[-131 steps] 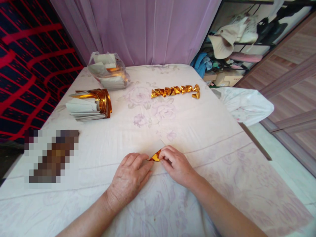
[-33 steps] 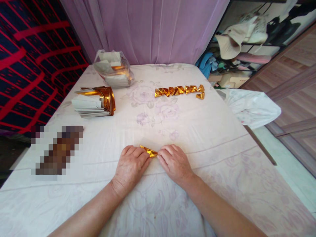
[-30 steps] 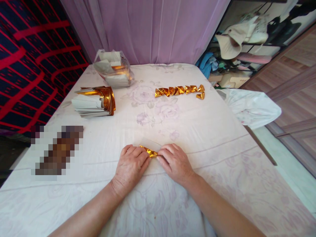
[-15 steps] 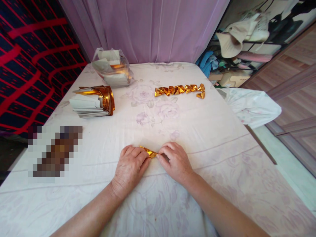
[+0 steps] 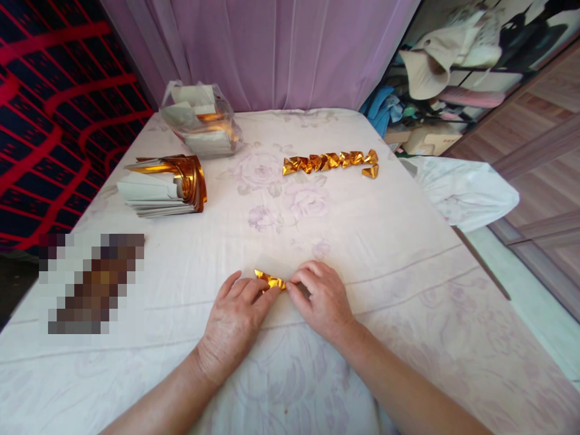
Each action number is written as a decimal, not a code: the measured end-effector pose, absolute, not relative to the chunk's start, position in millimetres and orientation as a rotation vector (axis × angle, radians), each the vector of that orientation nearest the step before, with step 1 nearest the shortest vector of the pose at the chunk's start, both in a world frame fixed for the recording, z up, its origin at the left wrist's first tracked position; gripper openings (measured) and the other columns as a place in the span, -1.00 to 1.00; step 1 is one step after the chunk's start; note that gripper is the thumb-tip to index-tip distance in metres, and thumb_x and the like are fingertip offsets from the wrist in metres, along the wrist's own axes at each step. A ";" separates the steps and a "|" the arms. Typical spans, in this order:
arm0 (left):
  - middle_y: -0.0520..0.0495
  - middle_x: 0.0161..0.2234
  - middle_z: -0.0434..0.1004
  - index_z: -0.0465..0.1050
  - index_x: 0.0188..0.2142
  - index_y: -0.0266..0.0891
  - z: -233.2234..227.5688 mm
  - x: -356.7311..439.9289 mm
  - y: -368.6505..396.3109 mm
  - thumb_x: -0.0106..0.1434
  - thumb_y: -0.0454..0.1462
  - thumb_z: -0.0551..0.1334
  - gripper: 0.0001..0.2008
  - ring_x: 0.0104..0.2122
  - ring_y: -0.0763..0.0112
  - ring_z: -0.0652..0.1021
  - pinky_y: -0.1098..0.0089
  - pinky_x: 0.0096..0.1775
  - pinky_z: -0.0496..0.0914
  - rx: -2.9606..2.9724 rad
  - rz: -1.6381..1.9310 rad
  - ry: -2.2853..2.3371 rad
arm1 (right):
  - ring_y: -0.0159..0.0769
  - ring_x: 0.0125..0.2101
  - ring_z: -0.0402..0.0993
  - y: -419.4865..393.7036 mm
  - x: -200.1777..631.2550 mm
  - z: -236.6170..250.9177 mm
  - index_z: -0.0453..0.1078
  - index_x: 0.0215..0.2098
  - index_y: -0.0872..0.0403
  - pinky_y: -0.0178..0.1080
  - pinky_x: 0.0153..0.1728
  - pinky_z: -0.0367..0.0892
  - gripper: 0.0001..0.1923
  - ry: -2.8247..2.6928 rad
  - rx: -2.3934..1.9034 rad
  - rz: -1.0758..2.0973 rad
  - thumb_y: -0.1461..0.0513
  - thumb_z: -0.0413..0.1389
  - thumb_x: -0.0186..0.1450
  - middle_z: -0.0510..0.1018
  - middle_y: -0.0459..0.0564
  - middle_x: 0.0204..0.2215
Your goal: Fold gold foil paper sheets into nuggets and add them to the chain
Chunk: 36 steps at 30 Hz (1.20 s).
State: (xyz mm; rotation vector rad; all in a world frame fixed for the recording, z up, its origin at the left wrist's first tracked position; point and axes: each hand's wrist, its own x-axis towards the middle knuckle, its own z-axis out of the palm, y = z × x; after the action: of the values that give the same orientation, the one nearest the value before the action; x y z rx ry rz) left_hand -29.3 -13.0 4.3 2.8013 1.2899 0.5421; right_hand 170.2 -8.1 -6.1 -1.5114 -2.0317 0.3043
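Note:
A small piece of folded gold foil paper (image 5: 270, 280) lies on the table between my hands. My right hand (image 5: 321, 296) pinches its right tip between thumb and forefinger. From the left, my left hand (image 5: 240, 311) rests its thumb and fingers on the foil and partly covers it. Farther back, a row of folded gold foil pieces (image 5: 330, 161) runs across the cloth, with a single folded piece (image 5: 370, 171) just below the right end. To the left stands a bent stack of gold-and-white foil paper sheets (image 5: 154, 193).
A clear plastic bag (image 5: 199, 118) of more foil paper sits at the back left. A pixelated patch (image 5: 97, 281) hides something at the left. The flowered tablecloth (image 5: 290, 235) covers the table. Shelves with a beige hat (image 5: 421, 72) and a white bag (image 5: 475, 190) are on the right.
My left hand's fingers have lifted and spread a little, so more of the gold foil shows. My right hand keeps its pinch. The view has shifted slightly.

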 end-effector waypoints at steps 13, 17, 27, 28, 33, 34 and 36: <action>-0.04 -0.15 0.57 0.48 0.01 -0.10 0.9 -31.2 -14.7 0.40 -0.40 0.04 -0.67 -0.17 0.27 0.54 0.03 0.10 0.31 2.782 0.600 1.276 | -0.27 -0.33 0.39 -8.8 168.3 -7.3 0.38 -0.45 0.05 -0.22 -0.28 0.19 -0.87 -2.058 -1.535 0.235 0.28 0.16 0.28 0.47 -0.06 -0.43; -0.05 -0.16 0.57 0.48 0.02 -0.11 2.1 -31.3 -14.6 0.39 -0.41 0.06 -0.67 -0.18 0.28 0.54 0.05 0.10 0.32 2.796 0.575 1.271 | -0.26 -0.33 0.39 -9.0 167.9 -6.9 0.37 -0.45 0.05 -0.22 -0.28 0.19 -0.87 -2.064 -1.540 0.223 0.29 0.16 0.28 0.46 -0.06 -0.43; -0.05 -0.15 0.57 0.47 0.04 -0.11 2.4 -31.3 -14.6 0.39 -0.42 0.06 -0.66 -0.17 0.27 0.53 0.03 0.10 0.32 2.800 0.575 1.263 | -0.26 -0.31 0.39 -9.5 167.7 -6.8 0.37 -0.42 0.05 -0.21 -0.27 0.19 -0.89 -2.080 -1.558 0.217 0.28 0.16 0.29 0.47 -0.06 -0.40; -0.05 -0.15 0.57 0.47 0.04 -0.11 2.6 -31.3 -14.6 0.38 -0.42 0.06 -0.66 -0.17 0.27 0.53 0.03 0.10 0.32 2.800 0.569 1.266 | -0.25 -0.31 0.39 -9.6 167.6 -6.6 0.37 -0.42 0.05 -0.21 -0.27 0.19 -0.89 -2.082 -1.563 0.219 0.28 0.16 0.29 0.47 -0.06 -0.40; -0.03 -0.16 0.58 0.48 0.02 -0.09 4.7 -30.0 -14.1 0.37 -0.43 0.09 -0.66 -0.18 0.29 0.54 0.03 0.12 0.30 2.804 0.526 1.281 | -0.24 -0.29 0.39 -9.8 167.1 -4.6 0.37 -0.38 0.04 -0.21 -0.27 0.19 -0.91 -2.097 -1.579 0.228 0.27 0.14 0.30 0.47 -0.05 -0.38; -0.02 -0.16 0.58 0.48 0.02 -0.09 5.1 -29.8 -13.8 0.37 -0.42 0.09 -0.67 -0.18 0.30 0.54 0.03 0.13 0.30 2.803 0.522 1.281 | -0.24 -0.28 0.39 -9.8 167.1 -4.1 0.38 -0.37 0.04 -0.21 -0.26 0.19 -0.93 -2.097 -1.580 0.229 0.27 0.14 0.30 0.47 -0.04 -0.37; -0.02 -0.16 0.58 0.48 0.01 -0.09 5.7 -29.5 -13.3 0.37 -0.42 0.10 -0.68 -0.18 0.30 0.54 0.03 0.13 0.29 2.800 0.518 1.280 | -0.24 -0.28 0.39 -10.1 167.0 -3.2 0.38 -0.35 0.04 -0.20 -0.26 0.19 -0.94 -2.100 -1.574 0.233 0.28 0.14 0.31 0.47 -0.04 -0.36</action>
State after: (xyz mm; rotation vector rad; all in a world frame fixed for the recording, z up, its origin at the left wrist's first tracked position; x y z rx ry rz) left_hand -29.5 -13.3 5.7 2.8001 1.2797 0.5177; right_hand 167.0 -10.1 -3.2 -1.5740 -2.1000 0.2330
